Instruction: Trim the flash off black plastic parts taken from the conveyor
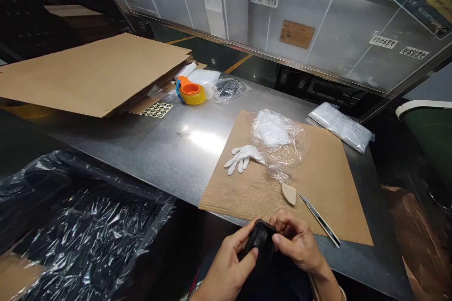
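Both my hands hold a small black object [259, 241] low in the view, just in front of the metal table's [169, 146] near edge. My left hand [229, 263] wraps it from below with the thumb on its side. My right hand [296, 240] curls over its top, fingers bent. On the brown cardboard sheet [328, 183] just beyond lie a small beige wedge-shaped piece [289, 194], a utility knife [320, 220], a white glove [243, 157] and a clear plastic bag [278, 143] with white material inside.
A stack of flat cardboard [95, 70] lies at the far left, with an orange-and-yellow tape dispenser [190, 91], a sticker sheet [157, 109] and small bags beside it. A white packet [341, 126] rests at right. Black plastic-wrapped goods [77, 230] fill the lower left. A clear panel [318, 23] backs the table.
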The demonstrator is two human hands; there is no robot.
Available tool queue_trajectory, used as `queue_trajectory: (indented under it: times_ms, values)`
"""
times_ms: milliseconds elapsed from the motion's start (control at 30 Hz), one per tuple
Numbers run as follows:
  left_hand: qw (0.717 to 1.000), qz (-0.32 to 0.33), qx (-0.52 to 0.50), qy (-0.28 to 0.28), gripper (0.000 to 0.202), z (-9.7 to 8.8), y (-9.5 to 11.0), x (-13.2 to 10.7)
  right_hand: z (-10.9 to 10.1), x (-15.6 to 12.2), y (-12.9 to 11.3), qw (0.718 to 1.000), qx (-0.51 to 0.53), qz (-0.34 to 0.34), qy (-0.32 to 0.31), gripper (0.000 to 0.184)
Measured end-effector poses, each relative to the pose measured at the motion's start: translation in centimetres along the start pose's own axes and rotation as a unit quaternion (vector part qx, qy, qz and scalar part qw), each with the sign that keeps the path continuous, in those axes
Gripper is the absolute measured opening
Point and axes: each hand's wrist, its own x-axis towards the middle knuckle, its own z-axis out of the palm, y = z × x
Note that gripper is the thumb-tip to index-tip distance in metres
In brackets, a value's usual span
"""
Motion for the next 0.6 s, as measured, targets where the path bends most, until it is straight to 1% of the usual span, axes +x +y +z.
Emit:
queue_trajectory:
  times_ms: [67, 233, 300, 400, 467, 500, 533, 567, 600]
  values:
    - [1.000, -0.009, 0.004, 0.009, 0.046, 0.0, 0.2, 0.1, 0.0, 0.0, 0.1, 1.000, -0.003, 0.007, 0.002, 0.013]
    - [1.000, -0.017, -0.007, 0.023, 0.045, 0.0, 0.5, 0.3, 0.1, -0.1, 0.2, 0.999, -0.040, -0.007, -0.003, 0.013]
    - [0.999, -0.019, -0.021, 0.023, 0.043, 0.1, 0.5, 0.4, 0.4, -0.1, 0.2, 1.000, -0.024, 0.002, -0.001, 0.012]
    - [0.997, -0.024, -0.073, 0.013, 0.042, 0.1, 0.3, 0.8, 0.8, 0.1, 0.4, 0.999, 0.036, 0.036, 0.009, 0.018]
    - [0.987, -0.061, -0.151, 0.011, 0.045, 0.0, 0.3, 1.0, 0.3, 0.2, 0.6, 0.996, 0.050, 0.046, 0.053, 0.020]
    - [0.976, -0.088, -0.201, 0.016, 0.047, -0.1, 0.4, 1.2, -0.4, 0.2, 0.8, 0.994, 0.031, 0.047, 0.094, 0.021]
    - [0.960, -0.113, -0.254, 0.023, 0.049, -0.3, 0.5, 1.3, -1.5, -0.1, 1.2, 0.988, -0.011, 0.050, 0.148, 0.023]
    - [0.943, -0.135, -0.304, 0.030, 0.049, -0.6, 0.6, 1.5, -2.9, -0.5, 1.7, 0.975, -0.075, 0.058, 0.202, 0.025]
    - [0.925, -0.152, -0.346, 0.032, 0.049, -1.0, 0.7, 1.8, -4.6, -1.1, 2.4, 0.951, -0.153, 0.072, 0.258, 0.028]
